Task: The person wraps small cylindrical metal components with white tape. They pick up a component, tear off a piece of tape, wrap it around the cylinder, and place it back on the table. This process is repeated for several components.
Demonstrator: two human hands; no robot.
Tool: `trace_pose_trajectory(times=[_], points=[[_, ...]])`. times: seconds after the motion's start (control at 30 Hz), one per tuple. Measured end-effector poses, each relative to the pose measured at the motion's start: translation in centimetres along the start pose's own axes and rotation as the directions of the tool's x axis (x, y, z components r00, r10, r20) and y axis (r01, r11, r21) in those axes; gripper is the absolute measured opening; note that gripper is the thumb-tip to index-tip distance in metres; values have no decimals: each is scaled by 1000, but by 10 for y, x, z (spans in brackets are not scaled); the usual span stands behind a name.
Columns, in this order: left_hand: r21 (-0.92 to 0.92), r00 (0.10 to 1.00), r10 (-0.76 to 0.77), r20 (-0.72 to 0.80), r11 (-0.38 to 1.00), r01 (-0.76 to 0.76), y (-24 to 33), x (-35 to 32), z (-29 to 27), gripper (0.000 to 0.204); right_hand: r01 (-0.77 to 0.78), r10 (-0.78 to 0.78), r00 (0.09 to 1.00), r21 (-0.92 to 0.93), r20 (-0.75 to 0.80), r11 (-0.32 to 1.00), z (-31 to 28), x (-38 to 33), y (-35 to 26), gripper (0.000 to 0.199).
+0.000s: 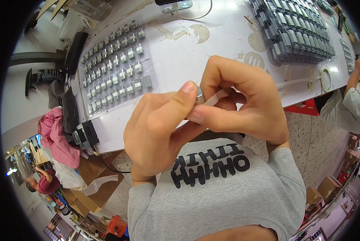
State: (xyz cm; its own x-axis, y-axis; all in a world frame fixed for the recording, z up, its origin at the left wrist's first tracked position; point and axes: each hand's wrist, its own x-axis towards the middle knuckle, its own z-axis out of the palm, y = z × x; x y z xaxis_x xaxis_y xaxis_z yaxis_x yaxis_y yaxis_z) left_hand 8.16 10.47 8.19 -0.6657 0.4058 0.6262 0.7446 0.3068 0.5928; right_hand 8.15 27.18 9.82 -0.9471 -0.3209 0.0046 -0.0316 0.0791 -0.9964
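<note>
My left hand is closed, its thumb and fingers pinching a small silver metal part that is mostly hidden behind them. Close against it, my right hand pinches a narrow whitish strip of tape between thumb and curled fingers. The strip runs from the metal part into the right hand's grip; whether it is stuck down cannot be made out. Left of my hands, a clear plastic tray on the table holds rows of small silver cylinders, many with a pale band around them.
Stacked clear trays of similar cylinders stand at the far right of the white table. A tape roll lies near the right edge. At left are a black boxy device and checkered cloth. Another person's arm shows at right.
</note>
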Motion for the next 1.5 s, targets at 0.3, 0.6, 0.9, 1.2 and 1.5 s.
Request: trace_pose_trajectory(times=[0.3, 0.6, 0.9, 1.2, 1.5], points=[[-353, 972, -216, -96, 920, 169, -14, -6, 15, 56, 116, -125, 989, 103, 85, 988, -5, 7, 17, 18], [-473, 918, -328, -221, 859, 194, -8, -8, 26, 52, 77, -96, 994, 271, 58, 959, -1, 6, 18, 13], [-377, 941, -338, 36, 867, 326, -1, -6, 19, 54, 138, -145, 989, 163, 32, 977, 5, 8, 20, 35], [-41, 972, -224, 63, 973, 227, -7, 6, 18, 45, 225, -198, 960, 124, -197, 966, 9, 10, 23, 17], [56, 990, -100, 96, 994, 95, -17, 18, 9, 51, 110, -126, 974, -92, -187, 990, -4, 10, 22, 30]])
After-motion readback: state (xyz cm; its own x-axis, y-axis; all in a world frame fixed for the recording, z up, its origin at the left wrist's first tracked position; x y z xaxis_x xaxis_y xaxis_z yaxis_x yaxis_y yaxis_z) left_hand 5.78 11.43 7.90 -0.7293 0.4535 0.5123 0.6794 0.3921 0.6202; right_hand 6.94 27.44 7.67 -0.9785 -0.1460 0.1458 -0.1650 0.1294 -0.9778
